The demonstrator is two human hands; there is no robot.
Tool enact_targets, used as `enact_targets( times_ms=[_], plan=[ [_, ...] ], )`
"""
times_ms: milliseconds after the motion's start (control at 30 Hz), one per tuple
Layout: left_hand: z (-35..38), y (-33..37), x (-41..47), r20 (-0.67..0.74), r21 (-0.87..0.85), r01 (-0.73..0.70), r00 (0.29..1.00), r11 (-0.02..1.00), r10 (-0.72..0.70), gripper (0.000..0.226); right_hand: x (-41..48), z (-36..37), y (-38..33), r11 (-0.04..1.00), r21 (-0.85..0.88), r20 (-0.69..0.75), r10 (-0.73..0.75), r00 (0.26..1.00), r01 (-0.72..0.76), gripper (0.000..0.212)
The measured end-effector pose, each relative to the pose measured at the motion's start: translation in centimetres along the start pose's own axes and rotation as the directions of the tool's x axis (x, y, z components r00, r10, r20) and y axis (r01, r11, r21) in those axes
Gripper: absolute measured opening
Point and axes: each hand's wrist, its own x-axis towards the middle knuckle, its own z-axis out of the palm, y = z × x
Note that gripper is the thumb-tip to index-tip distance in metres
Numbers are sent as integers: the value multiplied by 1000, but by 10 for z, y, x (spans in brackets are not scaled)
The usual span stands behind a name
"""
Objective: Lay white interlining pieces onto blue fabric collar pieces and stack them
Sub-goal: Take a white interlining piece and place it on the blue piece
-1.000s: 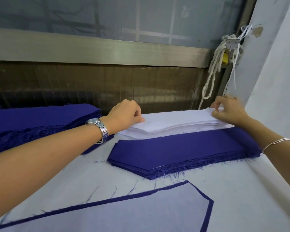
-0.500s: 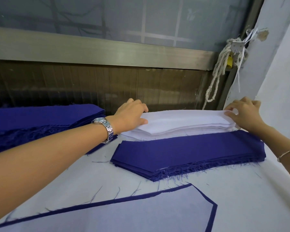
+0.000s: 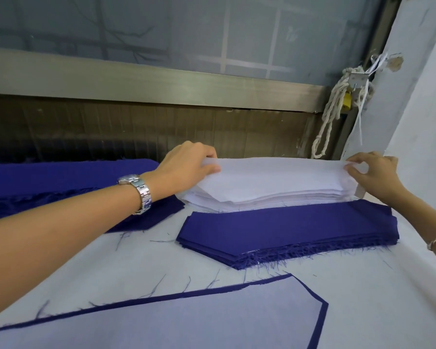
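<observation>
A stack of white interlining pieces (image 3: 267, 197) lies at the back of the table. Its top white sheet (image 3: 275, 175) is lifted off the pile. My left hand (image 3: 186, 170) pinches that sheet's left end, and my right hand (image 3: 373, 175) pinches its right end. In front of the white pile sits a stack of blue collar pieces (image 3: 287, 230) with a frayed near edge. Nearest to me lies a blue collar piece covered by white interlining (image 3: 186, 321), with only a thin blue border showing.
A larger pile of blue fabric (image 3: 61, 180) lies at the left, under my left forearm. The white table cover (image 3: 363, 298) carries loose blue threads. Behind are a metal rail and dark panel (image 3: 136, 127); a knotted rope with a padlock (image 3: 337, 109) hangs at the right.
Both hands have gone from resting on the white stack's ends to pinching the top sheet, which now rises off the pile.
</observation>
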Motion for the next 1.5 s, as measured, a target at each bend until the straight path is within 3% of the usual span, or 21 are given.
enact_targets(
  times_ms=[267, 433, 567, 767, 933, 1167, 1300, 1500],
  plan=[
    [-58, -25, -32, 71, -122, 118, 991, 986, -110, 15, 2, -34, -32, 919, 383, 3, 96, 995, -90, 19],
    [-91, -47, -74, 144, -184, 198, 974, 963, -173, 16, -4, -52, -63, 755, 629, 190, 83, 978, -186, 17],
    [-113, -66, -112, 161, -221, 272, 957, 937, -240, 21, -13, -60, -98, 730, 609, 432, 22, 901, -310, 15],
    [-139, -96, -174, 297, -294, 456, 879, 840, -373, 27, -34, -67, -142, 752, 569, 567, -65, 821, -334, 15],
    [-154, -117, -219, 481, -275, 620, 750, 735, -453, 30, -56, -74, -168, 792, 521, 719, -207, 663, -317, 29],
    [-166, -136, -268, 660, -215, 701, 617, 680, -428, 43, -87, -70, -172, 839, 435, 855, -270, 443, -327, 48],
    [-162, -136, -282, 705, -127, 721, 549, 681, -449, 55, -98, -66, -170, 830, 429, 892, -328, 309, -356, 38],
    [-153, -130, -285, 720, -27, 775, 453, 631, -525, 43, -106, -68, -177, 872, 409, 910, -371, 183, -268, 31]
  ],
)
